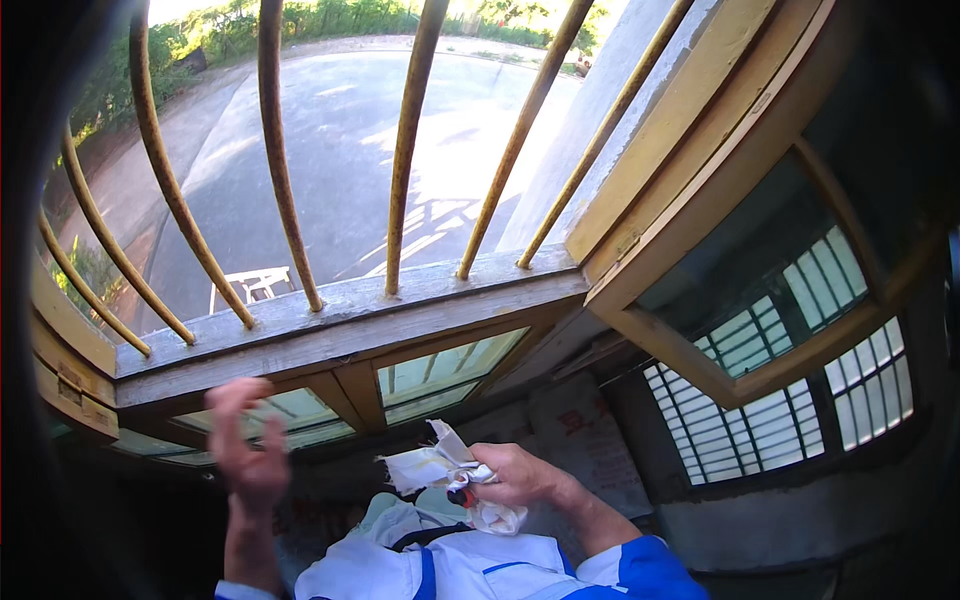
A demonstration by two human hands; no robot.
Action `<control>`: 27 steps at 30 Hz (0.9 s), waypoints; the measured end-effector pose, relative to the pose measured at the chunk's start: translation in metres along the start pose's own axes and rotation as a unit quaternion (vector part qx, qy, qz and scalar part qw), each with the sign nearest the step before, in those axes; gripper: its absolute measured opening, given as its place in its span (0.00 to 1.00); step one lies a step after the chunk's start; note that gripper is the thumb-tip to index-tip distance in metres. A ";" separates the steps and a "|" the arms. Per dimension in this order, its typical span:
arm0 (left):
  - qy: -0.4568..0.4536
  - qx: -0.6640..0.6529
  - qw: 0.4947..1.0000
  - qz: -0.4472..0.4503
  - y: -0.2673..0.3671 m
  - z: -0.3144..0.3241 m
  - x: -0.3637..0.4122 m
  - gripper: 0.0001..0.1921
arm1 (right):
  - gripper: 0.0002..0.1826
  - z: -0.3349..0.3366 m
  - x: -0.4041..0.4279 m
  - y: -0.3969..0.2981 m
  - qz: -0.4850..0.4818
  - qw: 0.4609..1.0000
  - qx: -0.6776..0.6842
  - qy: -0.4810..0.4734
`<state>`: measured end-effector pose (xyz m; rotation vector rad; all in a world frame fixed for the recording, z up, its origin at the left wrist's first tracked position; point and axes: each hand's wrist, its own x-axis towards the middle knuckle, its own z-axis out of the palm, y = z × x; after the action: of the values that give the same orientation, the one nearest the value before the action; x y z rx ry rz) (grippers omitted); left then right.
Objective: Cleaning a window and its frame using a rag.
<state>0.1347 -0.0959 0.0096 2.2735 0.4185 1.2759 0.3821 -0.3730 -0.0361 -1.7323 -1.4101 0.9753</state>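
My left hand [250, 442] is raised at the lower left, just in front of the window's lower rail. Its fingers are half curled and apart, with nothing visible in them; motion blurs it a little. Close to my body, my right hand [514, 474] grips a crumpled white cloth [416, 469] with frayed edges. Part of the cloth hangs below the fist. A small red and black object [459, 496] pokes out beneath the fingers, mostly hidden, so its kind cannot be told. Neither hand touches the wooden window sill [352, 319].
Rusty, worn metal bars [409, 142] rise from the sill. An open wooden casement [739, 375] with glass juts inward at the right. Glazed lower panels [454, 367] sit below the sill. Outside lies paved ground [337, 150]; behind is a barred window [735, 427].
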 end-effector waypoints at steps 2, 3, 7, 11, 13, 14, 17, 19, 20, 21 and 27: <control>-0.077 -0.164 0.982 0.050 0.034 0.056 0.029 0.18 | 0.17 0.008 -0.006 0.012 0.003 1.000 0.015 0.014; -0.145 -0.214 0.966 0.017 0.043 0.080 0.037 0.18 | 0.18 0.013 -0.009 0.016 0.007 0.999 0.025 0.031; -0.223 -0.287 0.930 0.059 0.075 0.181 0.100 0.19 | 0.19 0.021 -0.025 0.024 0.047 0.998 0.014 0.048; -0.224 -0.270 0.933 0.082 0.088 0.284 0.137 0.19 | 0.19 0.030 -0.053 0.036 0.071 0.995 0.012 0.075; -0.217 -0.189 0.951 0.113 0.089 0.318 0.153 0.21 | 0.18 0.037 -0.064 0.044 0.063 0.994 0.024 0.087; -0.215 -0.189 0.952 0.110 0.089 0.328 0.160 0.21 | 0.18 0.040 -0.068 0.046 0.073 0.993 0.016 0.089; -0.306 -0.248 0.917 0.055 0.095 0.338 0.176 0.20 | 0.18 0.040 -0.077 0.052 0.085 0.991 0.023 0.102; -0.347 -0.195 0.915 0.058 0.091 0.341 0.177 0.17 | 0.19 0.041 -0.078 0.054 0.084 0.989 0.040 0.114; -0.349 -0.195 0.915 0.056 0.089 0.343 0.174 0.17 | 0.19 0.040 -0.075 0.055 0.085 0.989 0.042 0.113; -0.313 -0.228 0.918 0.081 0.088 0.344 0.169 0.15 | 0.19 0.037 -0.073 0.055 0.080 0.990 0.040 0.108; -0.253 -0.257 0.927 0.101 0.088 0.347 0.163 0.09 | 0.19 0.035 -0.056 0.057 0.058 0.995 0.034 0.067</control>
<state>0.5180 -0.1824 0.0215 2.0992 -0.3117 0.7155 0.3708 -0.4358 -0.0951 -1.8102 -1.1892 0.9393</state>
